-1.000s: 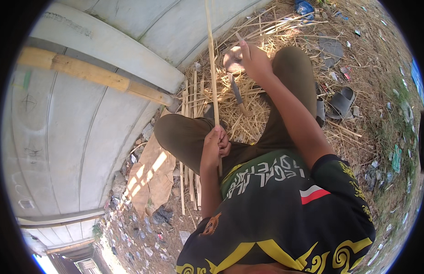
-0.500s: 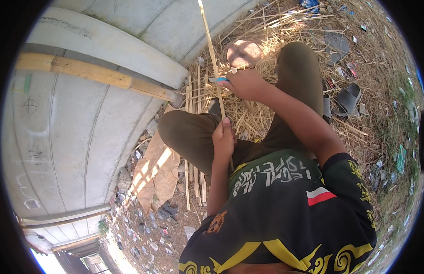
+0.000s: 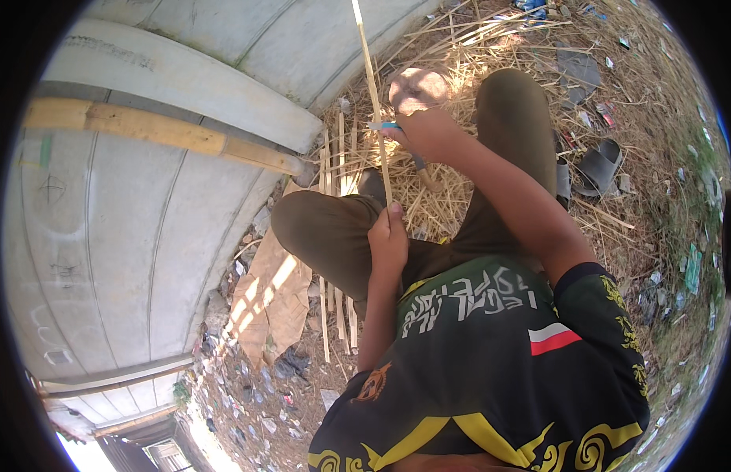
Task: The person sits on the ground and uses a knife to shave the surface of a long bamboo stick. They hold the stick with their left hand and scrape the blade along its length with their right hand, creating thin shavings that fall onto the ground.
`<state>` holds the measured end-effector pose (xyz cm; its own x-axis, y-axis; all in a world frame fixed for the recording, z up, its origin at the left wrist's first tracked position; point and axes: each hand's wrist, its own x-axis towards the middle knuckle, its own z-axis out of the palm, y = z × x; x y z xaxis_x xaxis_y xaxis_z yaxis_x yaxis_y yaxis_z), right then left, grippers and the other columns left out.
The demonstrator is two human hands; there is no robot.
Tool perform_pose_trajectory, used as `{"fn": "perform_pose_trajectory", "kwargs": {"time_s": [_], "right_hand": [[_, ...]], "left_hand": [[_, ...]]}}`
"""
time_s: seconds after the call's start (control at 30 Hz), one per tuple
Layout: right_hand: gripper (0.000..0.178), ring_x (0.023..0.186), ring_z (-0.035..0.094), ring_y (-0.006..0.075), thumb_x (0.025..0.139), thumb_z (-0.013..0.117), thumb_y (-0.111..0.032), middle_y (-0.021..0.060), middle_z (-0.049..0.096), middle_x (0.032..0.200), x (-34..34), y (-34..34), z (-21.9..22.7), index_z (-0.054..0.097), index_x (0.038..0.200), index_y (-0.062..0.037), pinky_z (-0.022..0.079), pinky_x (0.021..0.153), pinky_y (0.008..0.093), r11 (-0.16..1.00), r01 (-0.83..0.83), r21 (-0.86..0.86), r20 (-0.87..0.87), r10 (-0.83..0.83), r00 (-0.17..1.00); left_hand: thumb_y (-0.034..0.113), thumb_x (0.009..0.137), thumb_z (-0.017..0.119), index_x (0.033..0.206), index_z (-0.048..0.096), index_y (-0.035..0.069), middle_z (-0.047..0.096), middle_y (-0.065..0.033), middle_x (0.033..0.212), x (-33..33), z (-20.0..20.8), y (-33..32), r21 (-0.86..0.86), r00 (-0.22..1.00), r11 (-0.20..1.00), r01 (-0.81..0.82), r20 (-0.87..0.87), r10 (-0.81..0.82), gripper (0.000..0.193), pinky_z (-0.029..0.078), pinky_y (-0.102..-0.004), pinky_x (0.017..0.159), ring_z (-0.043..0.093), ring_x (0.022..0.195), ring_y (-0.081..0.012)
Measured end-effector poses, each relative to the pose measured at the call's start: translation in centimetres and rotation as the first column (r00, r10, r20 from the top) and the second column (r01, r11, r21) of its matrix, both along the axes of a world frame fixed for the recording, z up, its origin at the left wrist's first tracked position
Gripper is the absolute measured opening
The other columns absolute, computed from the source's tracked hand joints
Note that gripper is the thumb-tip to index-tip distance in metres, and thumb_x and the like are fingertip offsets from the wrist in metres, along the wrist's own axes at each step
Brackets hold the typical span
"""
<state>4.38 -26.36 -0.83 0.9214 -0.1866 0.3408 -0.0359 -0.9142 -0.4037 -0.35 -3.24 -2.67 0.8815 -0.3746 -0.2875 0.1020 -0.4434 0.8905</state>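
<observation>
A long, thin bamboo strip (image 3: 372, 82) rises from my lap past the top edge of the view. My left hand (image 3: 389, 242) is closed round its lower part, thumb along the strip. Farther up, my right hand (image 3: 434, 135) grips a knife (image 3: 387, 126) with a pale blade and a blue part by the fingers. The blade lies across the strip, touching or very near it. Below the right hand shows a curved brown piece (image 3: 428, 179); I cannot tell whether it belongs to the knife.
Cut strips (image 3: 328, 244) lie beside my left knee, near brown cardboard (image 3: 269, 303). Shavings (image 3: 452, 193) cover the ground between my legs. Ahead sits a round wooden block (image 3: 417, 88). Grey sandals (image 3: 598, 168) lie at right. A panel wall (image 3: 133, 252) with a bamboo pole (image 3: 137, 122) stands left.
My right hand and the knife have moved a little farther up the strip, away from my left hand. The strip's upper end has shifted slightly right. My left hand keeps its grip.
</observation>
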Motion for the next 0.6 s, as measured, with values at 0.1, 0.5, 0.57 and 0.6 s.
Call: {"fn": "perform_pose_trajectory", "kwargs": {"time_s": [0.1, 0.5, 0.57, 0.6], "right_hand": [[0.061, 0.069, 0.069, 0.0324, 0.1, 0.042, -0.057, 0.0143, 0.068, 0.07, -1.3, 0.9, 1.2, 0.07, 0.081, -0.0063, 0.055, 0.063, 0.0457, 0.997, -0.072, 0.019, -0.121, 0.073, 0.99], [0.06, 0.059, 0.066, 0.0253, 0.098, 0.045, -0.057, 0.0102, 0.064, 0.063, 1.4, -2.2, -1.9, 0.067, 0.073, -0.007, 0.049, 0.054, 0.0372, 0.985, 0.06, -0.161, 0.104, -0.044, 0.994], [0.06, 0.057, 0.065, 0.024, 0.097, 0.048, -0.057, 0.0095, 0.063, 0.061, 1.6, -2.2, -2.3, 0.066, 0.071, -0.0064, 0.047, 0.052, 0.0348, 0.98, 0.085, -0.178, 0.204, -0.048, 0.978], [0.059, 0.057, 0.065, 0.0241, 0.097, 0.049, -0.056, 0.0098, 0.063, 0.061, 1.8, -2.0, -2.5, 0.066, 0.071, -0.0062, 0.048, 0.052, 0.036, 0.982, 0.117, -0.15, 0.196, -0.086, 0.977]], "left_hand": [[0.037, 0.106, 0.046, 0.092, 0.061, -0.002, 0.05, -0.0033, 0.061, 0.3, -0.4, 0.0, 0.0, 0.998, 1.0, -0.03, 0.046, 0.03, 0.043, 0.04, -0.0306, 0.054, 0.046, 0.056, -0.01], [0.035, 0.106, 0.044, 0.095, 0.061, -0.004, 0.054, -0.0169, 0.065, 0.0, -0.8, -0.3, 0.17, 0.973, 0.985, 0.026, 0.221, -0.064, 0.044, 0.045, -0.0412, 0.065, 0.052, 0.062, -0.0251], [0.035, 0.106, 0.044, 0.095, 0.061, -0.004, 0.051, -0.0141, 0.062, 0.4, -1.4, 0.2, 0.145, 0.977, 0.989, 0.041, 0.203, -0.07, 0.043, 0.045, -0.0399, 0.063, 0.052, 0.06, -0.0223], [0.036, 0.106, 0.045, 0.091, 0.06, -0.002, 0.05, -0.0093, 0.061, 0.2, -1.1, 0.0, 0.109, 0.984, 0.994, 0.028, 0.173, -0.047, 0.044, 0.043, -0.0357, 0.058, 0.05, 0.057, -0.0173]]}}
